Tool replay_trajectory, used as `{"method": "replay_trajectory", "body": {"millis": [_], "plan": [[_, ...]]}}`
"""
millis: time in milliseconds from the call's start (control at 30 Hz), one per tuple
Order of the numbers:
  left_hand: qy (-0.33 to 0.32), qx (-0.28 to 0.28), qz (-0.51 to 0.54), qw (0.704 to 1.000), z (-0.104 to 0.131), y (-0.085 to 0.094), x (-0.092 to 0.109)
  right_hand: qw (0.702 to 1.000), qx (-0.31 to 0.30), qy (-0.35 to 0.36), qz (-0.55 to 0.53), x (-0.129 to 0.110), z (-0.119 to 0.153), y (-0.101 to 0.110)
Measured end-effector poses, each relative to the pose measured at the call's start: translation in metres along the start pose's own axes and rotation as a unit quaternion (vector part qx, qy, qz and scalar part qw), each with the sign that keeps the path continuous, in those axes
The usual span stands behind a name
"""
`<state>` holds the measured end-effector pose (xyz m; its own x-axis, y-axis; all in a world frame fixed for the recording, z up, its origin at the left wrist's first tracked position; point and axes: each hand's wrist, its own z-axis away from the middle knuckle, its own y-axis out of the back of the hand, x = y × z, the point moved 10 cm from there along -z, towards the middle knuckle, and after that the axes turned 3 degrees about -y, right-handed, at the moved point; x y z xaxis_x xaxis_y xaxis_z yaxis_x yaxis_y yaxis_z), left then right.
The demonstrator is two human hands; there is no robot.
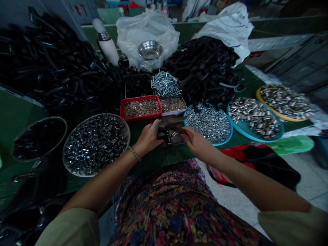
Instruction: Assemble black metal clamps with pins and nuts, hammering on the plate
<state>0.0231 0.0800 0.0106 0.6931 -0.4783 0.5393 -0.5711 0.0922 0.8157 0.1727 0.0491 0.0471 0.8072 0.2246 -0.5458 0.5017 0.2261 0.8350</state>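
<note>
In the head view, the left hand (149,137) is closed on a black part (167,132) at the centre of the frame, while the right hand (196,139) pinches a brownish, flat piece (181,130) against its other side. A small ribbed metal piece (174,133) shows between them; whether it is fixed to the black part cannot be told. The work on this part looks under way rather than finished. Plenty remains loose: screws (166,83) heaped at upper centre, more black parts (210,58) at upper right, and small fittings in the containers. As for room, the hands are hemmed in by the round tray (84,175) on the left, the red tray (140,118) just beyond, and the blue basin (231,131) on the right. Nearer the body, a strip of green table (164,157) runs to its edge by the floral cloth (174,205), leaving the forearms easier passage.
</note>
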Motion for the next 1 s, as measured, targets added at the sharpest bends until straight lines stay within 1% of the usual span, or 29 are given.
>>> {"method": "replay_trajectory", "body": {"millis": [67,133,200,267,300,333,400,433,533,633,700,767,800,833,867,933,967,1000], "plan": [[0.001,-0.002,-0.002,1.000,0.001,0.001,0.000,0.999,-0.019,-0.007,0.036,0.008,-0.002,-0.005],[-0.002,-0.007,-0.006,1.000,0.002,0.000,0.001,0.999,-0.013,-0.015,0.040,0.016,-0.001,0.000],[-0.006,-0.009,-0.018,1.000,0.003,-0.001,0.001,0.999,0.031,-0.018,0.012,0.020,0.003,0.019],[0.000,-0.001,-0.035,0.999,0.003,-0.002,-0.002,0.996,0.083,-0.009,-0.023,0.017,0.010,0.039],[0.005,0.002,-0.039,0.999,0.002,-0.002,-0.003,0.995,0.098,-0.002,-0.036,0.014,0.013,0.046],[0.011,0.003,-0.039,0.999,0.001,-0.002,-0.004,0.994,0.100,0.005,-0.046,0.010,0.015,0.049],[0.014,-0.001,-0.040,0.999,0.000,-0.001,-0.004,0.994,0.087,0.013,-0.057,0.004,0.015,0.047],[0.005,-0.005,-0.050,0.999,0.000,0.000,-0.001,0.995,0.082,0.014,-0.059,0.002,0.014,0.045],[-0.052,-0.020,-0.117,0.992,0.004,-0.001,0.016,0.994,0.090,-0.001,-0.063,0.007,0.013,0.042],[-0.107,-0.088,-0.144,0.980,0.013,-0.017,0.028,0.992,0.089,-0.045,-0.077,0.025,0.014,0.034],[-0.104,-0.122,-0.130,0.978,0.013,-0.022,0.027,0.988,0.076,-0.073,-0.113,0.037,0.018,0.025],[-0.070,-0.132,-0.094,0.984,-0.001,-0.015,0.021,0.978,0.066,-0.088,-0.179,0.045,0.020,0.015],[-0.045,-0.146,-0.061,0.986,-0.011,-0.010,0.016,0.969,0.064,-0.094,-0.219,0.048,0.021,0.010],[-0.016,-0.173,-0.018,0.985,-0.023,-0.007,0.010,0.958,0.066,-0.101,-0.260,0.051,0.021,0.006],[0.014,-0.216,0.028,0.976,-0.033,-0.007,0.005,0.945,0.070,-0.111,-0.298,0.053,0.020,0.003],[0.076,-0.309,0.105,0.942,-0.049,-0.009,-0.005,0.922,0.075,-0.142,-0.351,0.056,0.017,-0.001],[0.101,-0.339,0.128,0.927,-0.055,-0.009,-0.010,0.915,0.068,-0.157,-0.366,0.057,0.015,-0.002],[0.119,-0.352,0.142,0.917,-0.060,-0.008,-0.014,0.909,0.063,-0.168,-0.377,0.056,0.013,-0.002]]}}
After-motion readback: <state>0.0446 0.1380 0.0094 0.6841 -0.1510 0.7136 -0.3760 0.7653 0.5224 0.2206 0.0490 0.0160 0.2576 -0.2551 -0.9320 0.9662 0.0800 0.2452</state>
